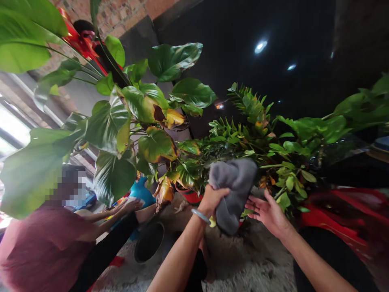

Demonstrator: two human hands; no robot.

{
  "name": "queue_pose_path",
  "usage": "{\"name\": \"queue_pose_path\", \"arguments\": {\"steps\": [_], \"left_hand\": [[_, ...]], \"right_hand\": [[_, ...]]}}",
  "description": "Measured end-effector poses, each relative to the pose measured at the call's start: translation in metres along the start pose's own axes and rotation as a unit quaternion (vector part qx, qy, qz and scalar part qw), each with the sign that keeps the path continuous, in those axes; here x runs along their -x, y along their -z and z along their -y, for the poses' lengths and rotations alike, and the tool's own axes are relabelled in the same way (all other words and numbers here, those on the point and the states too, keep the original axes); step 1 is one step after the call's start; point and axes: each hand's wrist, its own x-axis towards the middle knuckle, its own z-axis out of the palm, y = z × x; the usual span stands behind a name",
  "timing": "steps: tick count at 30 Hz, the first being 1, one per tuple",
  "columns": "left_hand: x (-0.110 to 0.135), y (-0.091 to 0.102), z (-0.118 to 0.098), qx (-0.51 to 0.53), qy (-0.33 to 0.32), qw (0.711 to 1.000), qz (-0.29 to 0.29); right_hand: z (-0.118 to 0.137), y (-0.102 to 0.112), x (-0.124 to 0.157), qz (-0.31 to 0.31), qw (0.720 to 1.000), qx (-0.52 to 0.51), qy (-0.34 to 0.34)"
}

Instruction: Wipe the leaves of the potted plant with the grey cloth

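Note:
My left hand (212, 199) is closed on a grey cloth (234, 190), holding it up against the green leafy plant (243, 138) in front of me. A light bracelet sits on that wrist. My right hand (269, 213) is open with fingers spread, just right of the hanging cloth and below small green leaves (285, 190). Whether it touches the cloth, I cannot tell.
Broad-leaved plants (121, 121) with yellowed, browning leaves (173, 117) rise at the left. A person in a maroon top (42, 247) reaches toward a blue pot (141, 192). A red pot (191, 196), a dark round opening (149, 242), a rough grey surface (243, 263) and red objects (334, 219) lie below.

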Motion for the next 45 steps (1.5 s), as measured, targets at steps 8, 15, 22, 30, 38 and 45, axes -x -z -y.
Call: {"name": "queue_pose_path", "arguments": {"steps": [8,15,22,30,38,45], "left_hand": [[0.026,0.013,-0.035,0.007,-0.087,0.989,0.119],[0.001,0.009,-0.002,0.069,-0.064,0.995,-0.034],[0.041,0.038,0.03,-0.022,0.026,0.991,0.128],[-0.006,0.008,-0.003,0.111,-0.096,0.988,-0.041],[0.041,0.024,0.042,-0.002,-0.006,0.993,0.114],[0.011,0.018,-0.003,0.082,-0.131,0.988,0.009]], "right_hand": [[0.0,-0.001,0.003,-0.03,0.999,-0.009,-0.014],[0.001,0.007,-0.001,-0.05,0.998,0.018,-0.019],[0.002,0.014,-0.003,-0.044,0.997,0.041,-0.042],[0.004,0.019,-0.006,-0.059,0.996,0.057,-0.025],[0.012,0.008,0.009,-0.121,0.99,0.052,-0.047],[0.005,0.02,-0.004,-0.059,0.995,0.083,0.004]]}}
